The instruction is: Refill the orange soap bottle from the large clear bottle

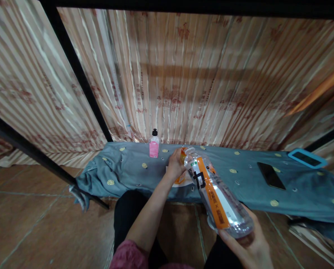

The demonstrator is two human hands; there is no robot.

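A large clear plastic bottle [216, 198] with an orange and white label is tilted, its base toward me and its neck pointing away to the left. My right hand [249, 243] is closed around the base end. At the mouth, the fingers of my left hand [176, 164] are wrapped round an orange bottle cap [183, 154]; whether it is screwed on cannot be made out. Below the neck, a white and orange item [181, 182] lies on the cloth, partly hidden by my left wrist and the bottle.
A small bottle with a pink label and black top [154, 145] stands on the grey-blue cloth [136, 175]. To the right lie a dark phone [271, 175] and a blue-framed device [307, 158]. Black metal bars [80, 74] and striped curtains [172, 74] enclose the space.
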